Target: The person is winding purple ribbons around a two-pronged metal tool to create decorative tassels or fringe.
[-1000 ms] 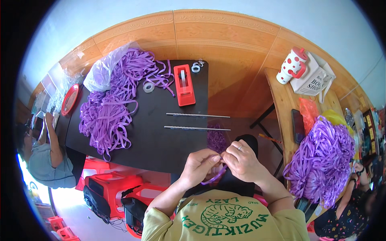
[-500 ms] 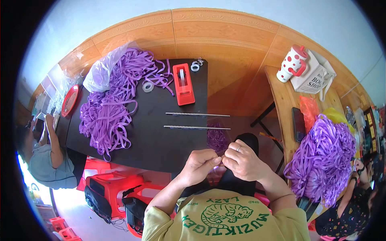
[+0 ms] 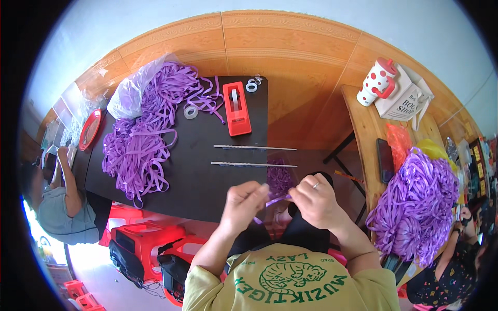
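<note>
Above my lap, a short stretch of purple ribbon (image 3: 278,200) runs between my two hands. My left hand (image 3: 244,205) is closed on one part of it, with a loose end hanging below. The fingers of my right hand (image 3: 314,201), which wears a ring, pinch the other side. Just beyond the hands, two thin metal rods like chopsticks, a far one (image 3: 244,147) and a near one (image 3: 241,164), lie parallel and jut past the right edge of the black table (image 3: 192,186). More purple ribbon (image 3: 279,176) shows low down beneath the rods' tips.
Tangled purple ribbon (image 3: 137,150) covers the black table's left side, near a red tape dispenser (image 3: 238,122) and tape roll (image 3: 191,112). The wooden table (image 3: 360,116) bears another ribbon heap (image 3: 415,202), a phone (image 3: 385,160) and a spotted tumbler (image 3: 374,85). Other people sit at both sides.
My hands have moved apart, the left one up and leftward. Purple ribbon now shows stretched between them.
</note>
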Available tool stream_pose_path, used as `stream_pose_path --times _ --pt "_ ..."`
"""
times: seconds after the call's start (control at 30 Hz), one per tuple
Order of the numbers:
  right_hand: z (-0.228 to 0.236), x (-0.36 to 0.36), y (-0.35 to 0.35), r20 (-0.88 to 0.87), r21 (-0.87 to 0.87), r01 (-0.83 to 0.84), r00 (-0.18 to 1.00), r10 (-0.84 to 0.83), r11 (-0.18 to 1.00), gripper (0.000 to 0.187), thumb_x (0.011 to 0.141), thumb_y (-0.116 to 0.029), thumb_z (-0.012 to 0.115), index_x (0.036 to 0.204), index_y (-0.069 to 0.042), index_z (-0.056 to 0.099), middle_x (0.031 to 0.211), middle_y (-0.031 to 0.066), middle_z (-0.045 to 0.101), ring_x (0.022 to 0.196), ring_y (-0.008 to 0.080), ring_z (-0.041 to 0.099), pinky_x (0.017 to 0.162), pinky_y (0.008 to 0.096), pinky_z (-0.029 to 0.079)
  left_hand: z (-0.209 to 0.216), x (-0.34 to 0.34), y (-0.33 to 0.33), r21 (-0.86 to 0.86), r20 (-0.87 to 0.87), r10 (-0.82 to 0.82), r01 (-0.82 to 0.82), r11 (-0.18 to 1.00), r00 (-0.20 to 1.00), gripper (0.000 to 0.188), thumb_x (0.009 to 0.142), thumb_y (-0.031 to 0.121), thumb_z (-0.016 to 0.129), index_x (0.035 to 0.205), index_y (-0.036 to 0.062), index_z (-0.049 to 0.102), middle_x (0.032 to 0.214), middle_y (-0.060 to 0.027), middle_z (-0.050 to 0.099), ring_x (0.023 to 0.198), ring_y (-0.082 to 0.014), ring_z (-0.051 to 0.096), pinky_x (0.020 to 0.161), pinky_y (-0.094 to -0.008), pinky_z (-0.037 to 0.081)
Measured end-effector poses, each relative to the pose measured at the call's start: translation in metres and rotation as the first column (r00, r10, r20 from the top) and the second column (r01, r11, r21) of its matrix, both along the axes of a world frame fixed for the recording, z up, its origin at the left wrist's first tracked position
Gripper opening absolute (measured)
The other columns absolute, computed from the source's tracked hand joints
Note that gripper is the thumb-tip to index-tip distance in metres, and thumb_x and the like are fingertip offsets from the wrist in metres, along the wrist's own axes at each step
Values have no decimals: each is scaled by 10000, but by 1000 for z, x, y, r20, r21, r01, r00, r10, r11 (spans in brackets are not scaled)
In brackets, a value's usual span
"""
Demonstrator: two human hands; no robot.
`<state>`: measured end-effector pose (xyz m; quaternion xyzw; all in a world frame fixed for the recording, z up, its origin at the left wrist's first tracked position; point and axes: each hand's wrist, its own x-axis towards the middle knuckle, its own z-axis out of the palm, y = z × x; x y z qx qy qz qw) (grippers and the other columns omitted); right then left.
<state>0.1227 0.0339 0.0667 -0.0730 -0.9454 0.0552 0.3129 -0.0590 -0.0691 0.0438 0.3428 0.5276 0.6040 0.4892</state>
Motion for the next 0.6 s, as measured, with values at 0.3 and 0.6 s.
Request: stream_pose_path --times 0.3,0.6 --pt "-40 64 52 -446 -738 -673 545 -710 -53 208 933 -236 549 925 -40 618 797 50 607 831 206 581 711 316 473 -6 -97 -32 445 757 -76 -427 787 649 208 993 220 412 999 45 525 807 -26 452 673 -141 387 658 -296 315" --pt "-26 62 42 -596 -700 -712 533 -600 63 219 925 -214 544 974 -21 635 1097 150 622 1075 269 575 864 348 476 0 -96 -68 227 -284 563 -516 826 776 191 884 45 531 1040 -29 611 974 -63 601 838 -120 542 739 -250 411"
